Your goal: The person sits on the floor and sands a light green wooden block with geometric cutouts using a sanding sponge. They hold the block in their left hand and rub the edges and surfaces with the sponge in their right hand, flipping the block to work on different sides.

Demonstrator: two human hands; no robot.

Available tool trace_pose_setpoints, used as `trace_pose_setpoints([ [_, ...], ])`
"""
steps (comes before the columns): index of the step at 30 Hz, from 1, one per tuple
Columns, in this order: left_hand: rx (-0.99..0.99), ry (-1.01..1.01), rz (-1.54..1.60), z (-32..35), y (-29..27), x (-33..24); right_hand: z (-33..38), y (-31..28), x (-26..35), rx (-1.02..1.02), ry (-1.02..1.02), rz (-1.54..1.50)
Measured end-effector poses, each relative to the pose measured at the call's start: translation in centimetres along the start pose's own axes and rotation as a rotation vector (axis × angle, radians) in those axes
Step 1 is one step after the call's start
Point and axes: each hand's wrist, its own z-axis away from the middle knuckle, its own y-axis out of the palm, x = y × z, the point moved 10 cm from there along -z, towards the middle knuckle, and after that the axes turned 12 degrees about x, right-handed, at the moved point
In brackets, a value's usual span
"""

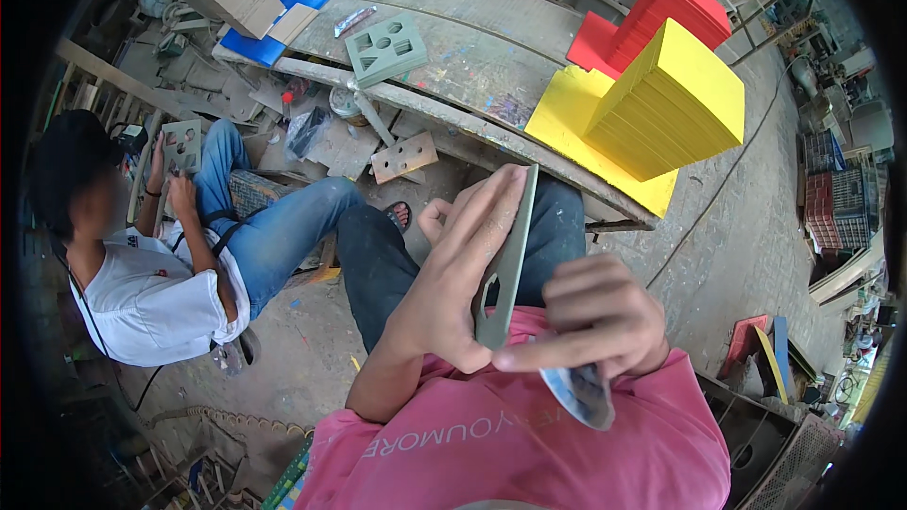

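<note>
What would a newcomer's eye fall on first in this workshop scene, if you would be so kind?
Most likely the bright yellow stack of boards on the workbench at upper right, with a red stack behind it. Next, at centre, the left hand holding a grey-green cut-out board on edge while the right hand pinches a worn sheet against it.

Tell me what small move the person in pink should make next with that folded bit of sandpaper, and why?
Probably draw the sandpaper in the right hand along the edge of the grey-green cutout board. The left hand holds that board upright and edge-on, a cutout showing near its lower end, and the right fingertips sit right beside that spot, so a short rubbing stroke seems the natural next step.
</note>
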Motion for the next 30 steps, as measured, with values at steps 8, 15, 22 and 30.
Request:
trace_pose_setpoints([
  [8,-0.021,0.103,-0.012,0.0,0.2,-0.9,5.1,-5.7,-8.8,-0.454,0.560,-0.065],
  [15,-0.030,0.081,-0.035,0.1,-0.1,-0.8,3.0,-5.8,-4.9,-0.415,0.317,0.323],
  [22,-0.027,0.097,-0.004,0.0,0.2,-0.9,2.0,-5.1,-3.6,-0.235,0.278,0.695],
  [30,-0.014,0.113,0.103,0.6,0.9,0.1,0.7,-2.0,-3.8,-0.070,0.281,0.587],
])
